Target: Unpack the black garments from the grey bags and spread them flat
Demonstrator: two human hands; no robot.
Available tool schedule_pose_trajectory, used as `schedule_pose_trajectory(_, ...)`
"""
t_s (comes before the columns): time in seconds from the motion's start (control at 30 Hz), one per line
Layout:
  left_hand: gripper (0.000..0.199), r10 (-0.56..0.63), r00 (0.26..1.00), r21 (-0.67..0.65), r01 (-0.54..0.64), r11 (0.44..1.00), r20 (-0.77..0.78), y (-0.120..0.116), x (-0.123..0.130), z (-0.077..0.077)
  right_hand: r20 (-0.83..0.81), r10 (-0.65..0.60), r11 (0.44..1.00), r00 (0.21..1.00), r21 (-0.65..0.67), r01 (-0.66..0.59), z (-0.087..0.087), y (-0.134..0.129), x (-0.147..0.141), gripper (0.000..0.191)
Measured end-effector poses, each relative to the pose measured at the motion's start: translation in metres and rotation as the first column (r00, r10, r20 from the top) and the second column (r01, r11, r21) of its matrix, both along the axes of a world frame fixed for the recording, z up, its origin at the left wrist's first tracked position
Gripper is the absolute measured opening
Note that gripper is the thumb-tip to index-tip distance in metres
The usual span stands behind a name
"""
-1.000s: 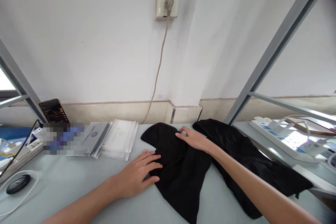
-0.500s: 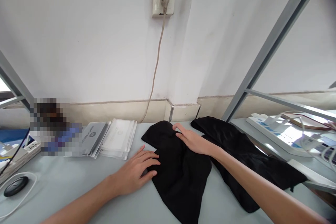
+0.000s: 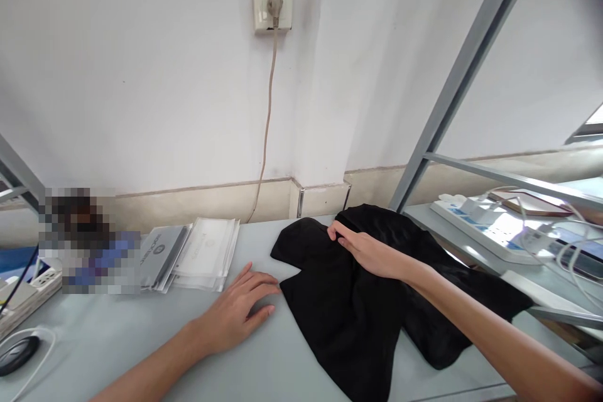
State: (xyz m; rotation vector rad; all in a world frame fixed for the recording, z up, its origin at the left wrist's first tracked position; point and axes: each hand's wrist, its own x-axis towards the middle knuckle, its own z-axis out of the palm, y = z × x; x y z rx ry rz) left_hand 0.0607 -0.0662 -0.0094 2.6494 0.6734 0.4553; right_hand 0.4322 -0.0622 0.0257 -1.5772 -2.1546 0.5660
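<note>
Two black cloth pieces lie on the pale grey table. The nearer black cloth, notched on its left edge, overlaps the farther black cloth on the right. My right hand pinches the top of the nearer cloth with its fingers closed. Just left of that cloth, my left hand rests on the tabletop, fingers spread, holding nothing.
Grey packets and white packets lie at the back left, beside a pixelated patch. A black round device with a white cable is at far left. Metal posts and power strips stand right.
My right hand and the nearer cloth have moved right, covering more of the farther cloth. My left hand no longer touches the cloth. The view has shifted slightly.
</note>
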Motion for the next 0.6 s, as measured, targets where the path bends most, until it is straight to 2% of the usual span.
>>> schedule_pose_trajectory(0.2, 0.029, 0.016, 1.000, -0.017, -0.016, 1.000, -0.004, 0.000, 0.001, 0.001, 0.029, -0.002, 1.000, 1.000, 0.007, 0.002, -0.005, 0.002, 0.003, 0.035)
schedule_pose_trajectory(0.37, 0.029, -0.001, 1.000, 0.030, 0.001, 1.000, 0.002, 0.001, 0.000, -0.003, 0.209, -0.058, 0.997, 0.976, -0.037, 0.067, 0.002, 0.000, 0.005, 0.063)
schedule_pose_trajectory(0.6, 0.030, 0.002, 1.000, 0.067, -0.001, 0.998, -0.015, 0.001, -0.001, -0.004, 0.344, -0.026, 0.999, 0.939, -0.027, 0.038, 0.011, 0.003, 0.015, 0.054)
